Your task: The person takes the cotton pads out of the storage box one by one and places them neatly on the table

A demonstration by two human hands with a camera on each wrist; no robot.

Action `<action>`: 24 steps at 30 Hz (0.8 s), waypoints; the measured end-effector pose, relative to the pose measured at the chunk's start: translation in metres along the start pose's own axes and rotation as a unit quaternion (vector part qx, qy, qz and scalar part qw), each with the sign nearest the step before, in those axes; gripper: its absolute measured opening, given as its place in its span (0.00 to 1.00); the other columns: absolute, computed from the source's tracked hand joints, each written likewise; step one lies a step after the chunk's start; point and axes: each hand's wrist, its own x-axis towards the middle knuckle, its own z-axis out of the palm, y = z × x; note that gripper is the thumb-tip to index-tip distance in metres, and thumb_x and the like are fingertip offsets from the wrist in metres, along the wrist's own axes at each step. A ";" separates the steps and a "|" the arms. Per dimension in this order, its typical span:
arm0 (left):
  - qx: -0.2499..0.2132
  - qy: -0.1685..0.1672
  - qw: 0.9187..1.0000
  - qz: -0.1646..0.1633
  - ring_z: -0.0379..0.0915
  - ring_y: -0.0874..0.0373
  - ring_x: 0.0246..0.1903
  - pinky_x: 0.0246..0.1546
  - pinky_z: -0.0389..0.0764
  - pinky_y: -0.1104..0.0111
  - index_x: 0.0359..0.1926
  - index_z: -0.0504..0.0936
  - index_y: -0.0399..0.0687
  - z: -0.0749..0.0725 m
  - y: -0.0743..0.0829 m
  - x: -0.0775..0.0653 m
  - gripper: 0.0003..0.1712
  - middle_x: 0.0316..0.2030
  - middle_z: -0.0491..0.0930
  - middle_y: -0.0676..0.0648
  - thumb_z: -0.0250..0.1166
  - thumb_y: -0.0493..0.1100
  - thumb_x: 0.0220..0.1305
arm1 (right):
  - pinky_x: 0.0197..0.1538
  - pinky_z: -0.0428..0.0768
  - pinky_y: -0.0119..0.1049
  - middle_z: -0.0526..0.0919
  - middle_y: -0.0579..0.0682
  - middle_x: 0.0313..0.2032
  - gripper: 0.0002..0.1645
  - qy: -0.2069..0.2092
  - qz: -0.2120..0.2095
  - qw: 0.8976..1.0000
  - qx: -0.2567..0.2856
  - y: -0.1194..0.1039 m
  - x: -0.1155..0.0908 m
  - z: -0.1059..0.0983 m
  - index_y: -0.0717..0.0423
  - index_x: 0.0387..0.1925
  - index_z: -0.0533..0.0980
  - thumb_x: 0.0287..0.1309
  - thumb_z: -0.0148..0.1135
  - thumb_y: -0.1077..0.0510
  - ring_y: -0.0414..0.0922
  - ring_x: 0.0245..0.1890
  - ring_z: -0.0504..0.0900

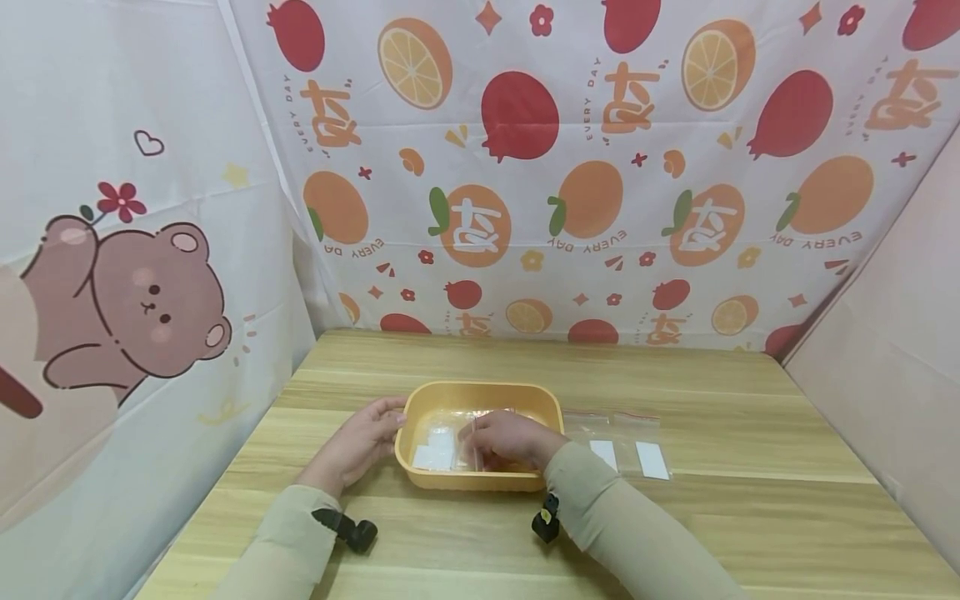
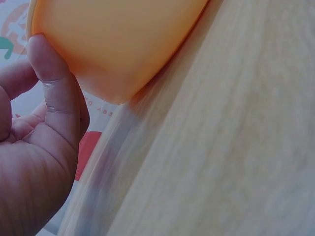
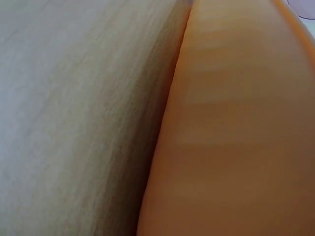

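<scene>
A yellow plastic basin (image 1: 487, 481) stands on the table, with clear zip bags holding white cards (image 1: 435, 454) inside it. At its left end my left hand (image 1: 367, 442) pinches the rim; in the left wrist view the thumb (image 2: 51, 73) presses the outer wall near the edge. My right hand (image 1: 513, 437) reaches down into the basin, fingers curled at a clear zip bag (image 1: 468, 446) and seeming to pinch its edge. Its fingertips are partly hidden. The right wrist view shows only the basin's outer side (image 3: 236, 123) and the table.
Just right of the basin, two clear zip bags with white cards (image 1: 652, 460) lie flat on the wooden table (image 1: 750, 517). Printed cloth (image 1: 615, 250) hangs behind the table, and another cloth with a bear (image 1: 157, 292) hangs at the left.
</scene>
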 end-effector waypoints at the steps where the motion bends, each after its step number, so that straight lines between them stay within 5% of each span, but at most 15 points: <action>1: 0.000 0.000 1.000 0.000 0.78 0.57 0.41 0.40 0.84 0.65 0.71 0.58 0.28 0.000 0.000 0.000 0.30 0.50 0.77 0.38 0.55 0.39 0.77 | 0.30 0.78 0.32 0.82 0.52 0.32 0.11 0.001 0.001 1.000 -0.001 0.000 0.000 0.000 0.63 0.42 0.84 0.64 0.59 0.62 0.43 0.27 0.76; 12: -0.004 0.000 1.000 0.000 0.78 0.56 0.41 0.40 0.84 0.65 0.71 0.58 0.28 0.001 0.001 0.000 0.29 0.49 0.77 0.39 0.55 0.39 0.77 | 0.34 0.83 0.39 0.76 0.51 0.25 0.15 0.050 -0.009 0.998 -0.021 -0.009 -0.009 -0.005 0.55 0.44 0.86 0.70 0.56 0.55 0.45 0.27 0.76; 24: -0.002 0.002 1.000 -0.004 0.78 0.55 0.42 0.42 0.84 0.63 0.71 0.57 0.28 -0.001 -0.001 0.001 0.31 0.51 0.76 0.36 0.55 0.40 0.77 | 0.39 0.86 0.47 0.82 0.58 0.38 0.23 0.072 -0.014 0.997 -0.035 -0.023 -0.020 -0.018 0.58 0.44 0.85 0.76 0.51 0.46 0.53 0.32 0.85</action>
